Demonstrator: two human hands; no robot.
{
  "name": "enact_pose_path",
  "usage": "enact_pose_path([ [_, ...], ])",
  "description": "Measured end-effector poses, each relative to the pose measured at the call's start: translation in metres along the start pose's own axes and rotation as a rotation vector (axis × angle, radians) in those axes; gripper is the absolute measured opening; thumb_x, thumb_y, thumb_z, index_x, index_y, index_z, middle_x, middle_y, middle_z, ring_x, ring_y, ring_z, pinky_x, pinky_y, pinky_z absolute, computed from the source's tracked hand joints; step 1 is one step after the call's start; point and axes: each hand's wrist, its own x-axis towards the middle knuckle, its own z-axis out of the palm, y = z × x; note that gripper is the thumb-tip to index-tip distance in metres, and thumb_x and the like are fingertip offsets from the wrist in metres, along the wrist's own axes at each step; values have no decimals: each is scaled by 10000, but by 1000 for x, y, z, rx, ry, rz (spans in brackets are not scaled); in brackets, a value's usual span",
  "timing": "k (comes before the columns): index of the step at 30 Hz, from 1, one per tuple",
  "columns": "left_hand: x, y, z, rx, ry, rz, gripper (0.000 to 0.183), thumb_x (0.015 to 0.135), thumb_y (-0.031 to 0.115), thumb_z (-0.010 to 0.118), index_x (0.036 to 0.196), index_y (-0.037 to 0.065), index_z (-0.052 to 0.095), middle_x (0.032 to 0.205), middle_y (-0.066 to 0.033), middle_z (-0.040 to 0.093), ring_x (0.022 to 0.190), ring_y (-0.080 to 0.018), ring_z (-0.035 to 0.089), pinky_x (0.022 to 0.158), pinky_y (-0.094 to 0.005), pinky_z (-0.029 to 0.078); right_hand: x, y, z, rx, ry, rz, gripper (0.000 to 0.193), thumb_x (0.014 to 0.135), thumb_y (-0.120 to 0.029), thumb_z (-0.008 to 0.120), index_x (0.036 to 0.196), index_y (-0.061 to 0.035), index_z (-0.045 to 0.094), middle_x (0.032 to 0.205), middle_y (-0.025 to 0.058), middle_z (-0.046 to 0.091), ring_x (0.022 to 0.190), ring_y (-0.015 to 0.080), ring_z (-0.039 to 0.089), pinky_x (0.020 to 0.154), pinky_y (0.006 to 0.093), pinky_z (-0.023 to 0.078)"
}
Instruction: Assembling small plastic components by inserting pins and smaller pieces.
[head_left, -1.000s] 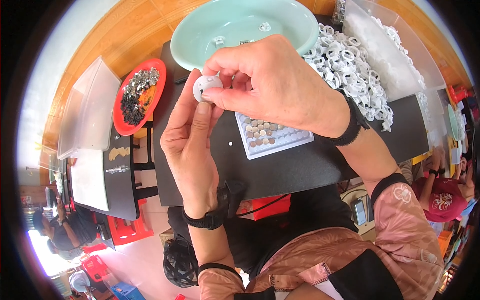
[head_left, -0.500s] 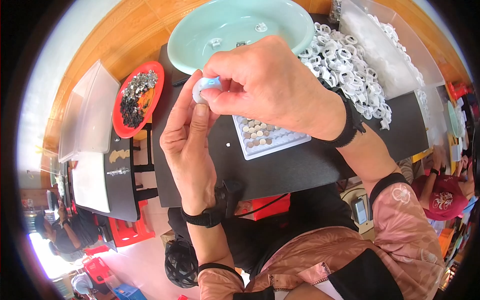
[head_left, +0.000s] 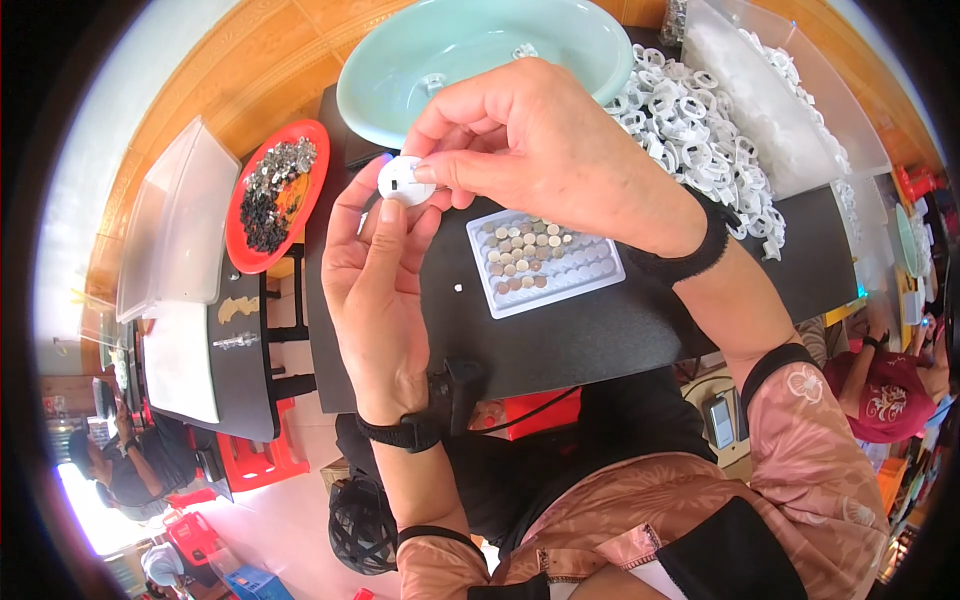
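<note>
A small round white plastic part [head_left: 405, 180] with a dark slot in its face is held up over the black table. My left hand [head_left: 375, 270] grips its lower left edge between thumb and fingers. From the right, my right hand [head_left: 550, 150] pinches the same part with thumb and fingertips. A bluish-purple glow shows at its upper left edge. Below my right hand lies a white plastic tray [head_left: 560, 301] with rows of button cells [head_left: 522, 250] in its pockets. My right hand hides part of a pale green basin [head_left: 365, 95] behind it.
To the right, a heap of white plastic rings [head_left: 690, 130] lies by a tilted clear bin [head_left: 800, 150]. On the left, a red plate [head_left: 318, 150] holds small black and silvery parts, beside another clear bin [head_left: 175, 220]. A white crumb [head_left: 458, 288] lies on the table [head_left: 400, 340].
The white part has turned so its flat slotted face shows. My right hand has shifted its grip along the edge and moved slightly, uncovering more of the tray.
</note>
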Motion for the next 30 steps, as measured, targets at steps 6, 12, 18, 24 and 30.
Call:
enact_pose_path([
  [6, 4, -4, -13, -143, -22, -37, 286, 976, 35, 473, 1250, -44, 479, 1189, -145, 577, 1046, -178, 612, 934, -277, 525, 0, -1, 0, 90, -8, -31, 143, 805, -95, 665, 857, 33, 700, 684, 129, 680, 626, 176, 683, 587, 263, 523],
  [12, 12, -14, -34, -839, -185, -406, 304, 999, 46, 414, 1289, -46, 418, 1155, -167, 571, 933, -207, 583, 832, -317, 524, 3, 5, 0, 29, 80, -24, 151, 803, -116, 667, 885, -1, 719, 683, 130, 677, 614, 174, 669, 587, 273, 511],
  [18, 11, -13, -29, -710, -144, -362, 304, 1000, 55, 418, 1286, -47, 421, 1164, -162, 567, 921, -215, 586, 822, -309, 524, 2, 6, 0, -40, 104, -54, 172, 789, -143, 657, 872, -4, 716, 679, 134, 670, 604, 208, 660, 583, 289, 505],
  [24, 10, -12, -15, -378, 27, -149, 277, 986, 57, 454, 1240, -47, 491, 1167, -124, 594, 995, -159, 616, 877, -255, 514, -4, 7, 6, -107, -3, -66, 132, 752, -120, 662, 801, -6, 707, 680, 151, 667, 615, 273, 657, 608, 321, 513],
  [30, 9, -12, -18, -366, -26, -123, 283, 984, 26, 452, 1257, -47, 471, 1193, -121, 571, 1043, -164, 607, 901, -276, 523, -6, 7, 13, -200, 52, -100, 99, 717, -113, 672, 741, -22, 701, 660, 159, 651, 635, 315, 650, 619, 362, 517],
])
